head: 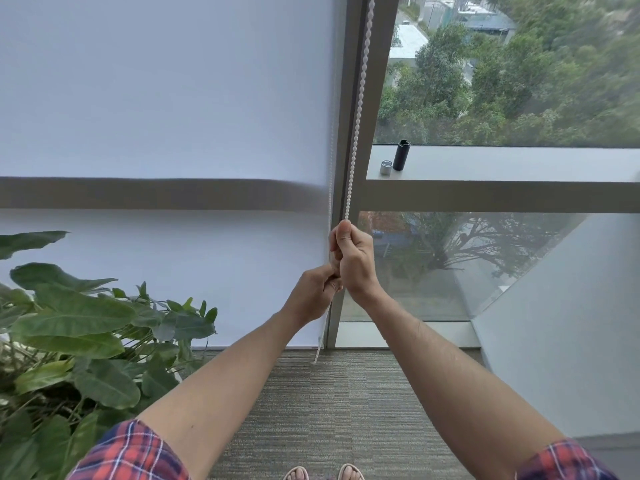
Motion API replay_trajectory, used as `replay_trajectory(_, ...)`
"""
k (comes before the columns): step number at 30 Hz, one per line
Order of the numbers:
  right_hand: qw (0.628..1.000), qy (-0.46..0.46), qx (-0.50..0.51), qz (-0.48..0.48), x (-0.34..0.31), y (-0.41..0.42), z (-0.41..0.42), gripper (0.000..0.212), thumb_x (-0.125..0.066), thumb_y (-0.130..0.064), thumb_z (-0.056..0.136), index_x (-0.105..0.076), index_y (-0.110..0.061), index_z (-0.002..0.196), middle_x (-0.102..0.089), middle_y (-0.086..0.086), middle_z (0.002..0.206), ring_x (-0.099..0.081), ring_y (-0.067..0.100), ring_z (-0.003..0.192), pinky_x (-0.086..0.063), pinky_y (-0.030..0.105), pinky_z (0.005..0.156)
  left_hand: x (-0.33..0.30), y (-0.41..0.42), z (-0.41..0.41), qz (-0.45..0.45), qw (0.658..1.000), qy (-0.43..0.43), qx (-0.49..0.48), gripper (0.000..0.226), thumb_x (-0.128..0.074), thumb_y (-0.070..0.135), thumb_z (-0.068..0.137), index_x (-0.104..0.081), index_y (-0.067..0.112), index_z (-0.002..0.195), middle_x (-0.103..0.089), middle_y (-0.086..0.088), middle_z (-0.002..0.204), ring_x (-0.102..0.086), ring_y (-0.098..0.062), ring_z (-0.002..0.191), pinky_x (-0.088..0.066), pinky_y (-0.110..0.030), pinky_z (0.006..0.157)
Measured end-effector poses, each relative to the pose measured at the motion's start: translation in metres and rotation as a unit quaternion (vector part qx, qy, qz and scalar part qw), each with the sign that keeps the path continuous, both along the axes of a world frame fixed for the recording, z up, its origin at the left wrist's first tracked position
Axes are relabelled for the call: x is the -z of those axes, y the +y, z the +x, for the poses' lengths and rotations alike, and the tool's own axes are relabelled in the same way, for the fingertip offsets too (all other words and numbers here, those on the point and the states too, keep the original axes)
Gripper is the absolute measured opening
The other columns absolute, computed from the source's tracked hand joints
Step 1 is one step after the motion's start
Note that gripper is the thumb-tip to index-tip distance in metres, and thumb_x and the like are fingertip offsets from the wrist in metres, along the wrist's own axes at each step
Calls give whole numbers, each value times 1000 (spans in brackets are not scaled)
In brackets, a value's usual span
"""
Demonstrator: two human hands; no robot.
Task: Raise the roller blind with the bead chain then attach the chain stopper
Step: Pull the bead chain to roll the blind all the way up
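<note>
A pale roller blind [166,109] covers the left window down to the floor. A white bead chain [360,88] hangs along the grey window frame [348,133]. My right hand [353,258] is closed around the front strand of the chain, thumb on top. Just below and to the left, my left hand [317,296] grips the rear strand at the blind's right edge. The chain's lower loop [318,355] dangles near the floor. I see no chain stopper; it may be hidden inside a hand.
A large leafy plant [76,341] stands at the lower left. A black bottle [401,155] and its silver cap [385,167] rest on the window ledge [502,164] to the right. Grey carpet [329,403] lies underfoot, and a white angled wall [561,334] rises at right.
</note>
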State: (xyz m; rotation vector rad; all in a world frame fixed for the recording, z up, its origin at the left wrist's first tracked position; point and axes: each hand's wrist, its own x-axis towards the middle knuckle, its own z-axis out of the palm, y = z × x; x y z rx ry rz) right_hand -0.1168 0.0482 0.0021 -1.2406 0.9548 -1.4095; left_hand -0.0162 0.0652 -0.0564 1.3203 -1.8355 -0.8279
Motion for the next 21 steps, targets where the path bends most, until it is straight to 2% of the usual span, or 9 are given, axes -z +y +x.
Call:
replay_trajectory(3,999,-8,-10,30,17,10,-1,48,-41,-40,100,-51,-26,55,-39,-14,45,-31,3,37,-24,18,39,14,11,2,37,999,-11,9,30,-55,-1,91,-56,27,78,-58,17,66,-54,6,62,-41,-11,59)
replay_trajectory(6,999,-17,-17,48,25,17,0,49,-42,-41,100,-53,-26,55,-39,-12,45,-30,4,36,-24,17,37,20,17,5,57,998,-4,7,42,-56,1,89,-52,36,66,-57,22,57,-51,7,56,-37,-8,56)
replay_trajectory(10,996,-48,-34,72,26,22,3,50,-43,-44,98,-52,-24,53,-36,-7,43,-28,8,32,-23,15,37,11,15,15,79,996,-27,27,43,-64,7,89,-50,37,60,-55,14,57,-47,2,54,-37,-17,56)
replay_trajectory(12,993,-71,-43,79,25,23,1,50,-43,-43,98,-52,-24,53,-34,-7,41,-26,7,30,-23,14,37,1,8,24,90,993,-52,59,33,-70,10,87,-57,33,67,-63,6,67,-52,-2,61,-45,-25,62)
replay_trajectory(14,992,-83,-52,81,25,26,-1,49,-43,-42,99,-51,-24,54,-32,-7,41,-25,7,31,-22,13,38,-14,1,35,128,983,-97,92,14,-67,6,88,-67,19,83,-71,-6,85,-65,-19,79,-52,-31,77)
replay_trajectory(16,989,-97,-63,90,26,28,-3,49,-43,-42,100,-50,-22,56,-32,-9,42,-22,6,32,-21,13,39,-36,-9,42,133,980,-116,88,19,-57,-3,91,-69,9,100,-72,-11,98,-66,-24,90,-50,-28,82)
replay_trajectory(17,988,-103,-65,96,26,29,-4,49,-43,-42,100,-49,-22,57,-32,-9,43,-22,5,33,-21,13,40,-50,-13,44,124,987,-76,62,22,-53,-5,92,-67,7,105,-70,-13,100,-64,-24,92,-49,-28,85)
replay_trajectory(19,987,-105,-64,104,26,32,-4,50,-41,-40,102,-48,-23,55,-33,-10,45,-22,5,34,-21,12,40,-88,-16,40,124,983,132,12,20,-47,1,100,-61,6,113,-66,-12,101,-62,-25,94,-48,-37,92)
replay_trajectory(21,987,-97,-64,107,26,35,-1,50,-41,-41,101,-49,-25,53,-34,-10,46,-23,5,34,-22,13,40,-122,-16,33,132,933,330,55,27,-40,22,104,-59,9,118,-66,-10,102,-64,-25,95,-50,-42,93)
